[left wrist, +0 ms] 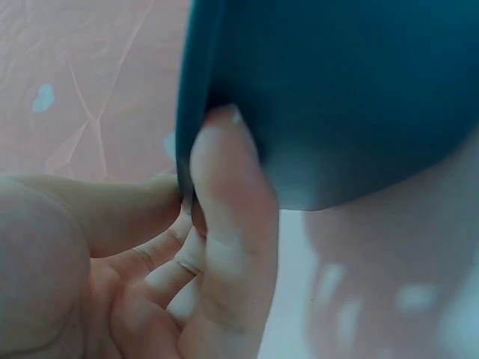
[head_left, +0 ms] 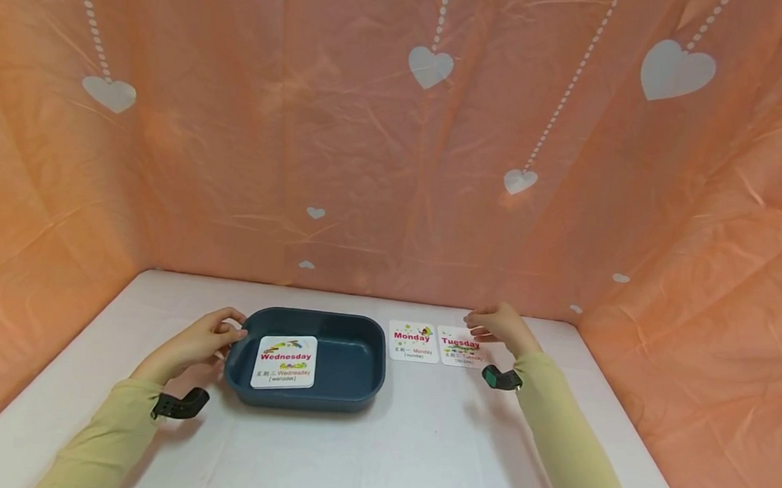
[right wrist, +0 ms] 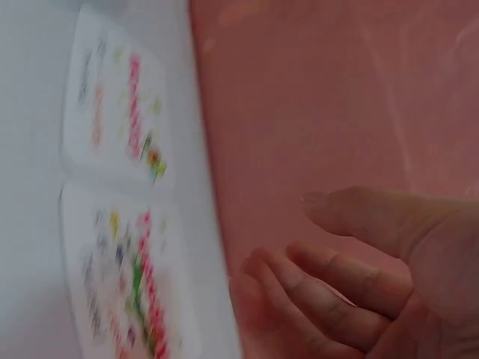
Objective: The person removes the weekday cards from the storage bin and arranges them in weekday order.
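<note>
Head view: left hand (head_left: 198,340) pinches tray (head_left: 349,355); right hand (head_left: 503,328) near Tuesday card (head_left: 457,352).

Dark blue rounded-rectangular plastic tray (head_left: 350,355) looks smooth, matt. White square printed paper cards (head_left: 414,348) look smooth. Orange heart-print cloth-like backdrop (head_left: 357,130) is creased, faintly glossy.

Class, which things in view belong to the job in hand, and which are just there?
Likely the job:
Tray, gripped by the left hand
Wednesday card, inside it
Monday card
Tuesday card, near the right hand

Just there:
Heart-patterned curtain
White tabletop
Black wrist devices
</note>
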### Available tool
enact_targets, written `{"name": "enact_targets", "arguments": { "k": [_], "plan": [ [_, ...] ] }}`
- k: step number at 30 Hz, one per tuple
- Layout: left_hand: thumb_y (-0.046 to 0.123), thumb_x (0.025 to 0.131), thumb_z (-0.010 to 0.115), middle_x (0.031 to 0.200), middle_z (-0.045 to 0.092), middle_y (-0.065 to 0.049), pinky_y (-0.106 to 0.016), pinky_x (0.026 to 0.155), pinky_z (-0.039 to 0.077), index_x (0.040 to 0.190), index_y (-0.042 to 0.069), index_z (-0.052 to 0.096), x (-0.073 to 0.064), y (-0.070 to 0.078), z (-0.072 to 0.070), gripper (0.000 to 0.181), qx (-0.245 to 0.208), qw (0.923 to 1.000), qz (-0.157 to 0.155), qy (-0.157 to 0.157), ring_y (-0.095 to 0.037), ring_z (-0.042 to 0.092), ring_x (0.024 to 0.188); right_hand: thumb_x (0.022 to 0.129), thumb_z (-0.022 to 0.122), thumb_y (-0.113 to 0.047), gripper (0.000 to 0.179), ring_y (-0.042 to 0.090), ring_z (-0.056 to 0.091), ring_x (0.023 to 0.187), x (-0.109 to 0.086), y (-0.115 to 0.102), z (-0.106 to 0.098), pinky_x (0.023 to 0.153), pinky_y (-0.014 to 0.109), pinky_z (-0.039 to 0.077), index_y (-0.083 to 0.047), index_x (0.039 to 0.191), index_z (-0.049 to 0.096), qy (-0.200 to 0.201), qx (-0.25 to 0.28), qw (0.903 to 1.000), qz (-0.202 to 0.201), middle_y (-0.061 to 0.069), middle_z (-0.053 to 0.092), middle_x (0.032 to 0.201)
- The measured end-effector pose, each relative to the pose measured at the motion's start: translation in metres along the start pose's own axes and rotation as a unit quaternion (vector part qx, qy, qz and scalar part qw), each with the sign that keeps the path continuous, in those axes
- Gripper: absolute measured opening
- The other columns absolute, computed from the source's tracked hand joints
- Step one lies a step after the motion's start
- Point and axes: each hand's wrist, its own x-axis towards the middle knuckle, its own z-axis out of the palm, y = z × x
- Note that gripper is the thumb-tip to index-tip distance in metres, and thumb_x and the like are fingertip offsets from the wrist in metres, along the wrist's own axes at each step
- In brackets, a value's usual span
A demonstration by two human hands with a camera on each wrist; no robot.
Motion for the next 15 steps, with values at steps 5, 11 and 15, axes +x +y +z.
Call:
{"name": "enact_targets", "arguments": {
  "k": [5, 11, 15],
  "plan": [
    [0.017, 0.100, 0.051, 0.086, 0.056, -0.015, -0.032, 0.055, 0.048, 0.128, -0.003, 0.038, -0.001, 0.000, 0.000, 0.037, -0.005, 1.0000, 0.000, 0.000, -0.022, 0.054, 0.070, 0.092, 0.064, -0.016, 0.035, 0.038, 0.064, 0.098, -0.002, -0.026, 0.016, 0.077, 0.039, 0.053, 0.010, 0.116, 0.062, -0.029, 0.010, 0.9992, -0.024, 0.025, 0.065, 0.107],
    [0.016, 0.100, 0.051, 0.086, 0.056, -0.015, -0.032, 0.056, 0.048, 0.128, -0.002, 0.038, -0.002, 0.001, 0.001, 0.036, -0.006, 1.0000, -0.005, -0.001, -0.022, 0.055, 0.070, 0.091, 0.066, -0.019, 0.042, 0.030, 0.066, 0.093, -0.008, -0.054, 0.036, 0.080, 0.040, 0.053, 0.009, 0.121, 0.058, -0.069, 0.032, 0.9956, -0.055, 0.018, 0.068, 0.102],
    [0.017, 0.100, 0.050, 0.086, 0.057, -0.013, -0.033, 0.058, 0.048, 0.128, -0.003, 0.038, -0.002, 0.002, 0.001, 0.036, 0.003, 1.0000, -0.003, 0.002, -0.022, 0.055, 0.073, 0.091, 0.066, -0.019, 0.039, 0.030, 0.066, 0.093, -0.010, -0.069, 0.049, 0.080, 0.040, 0.053, 0.007, 0.119, 0.060, -0.093, 0.044, 0.9913, -0.082, 0.017, 0.068, 0.102]
  ]
}}
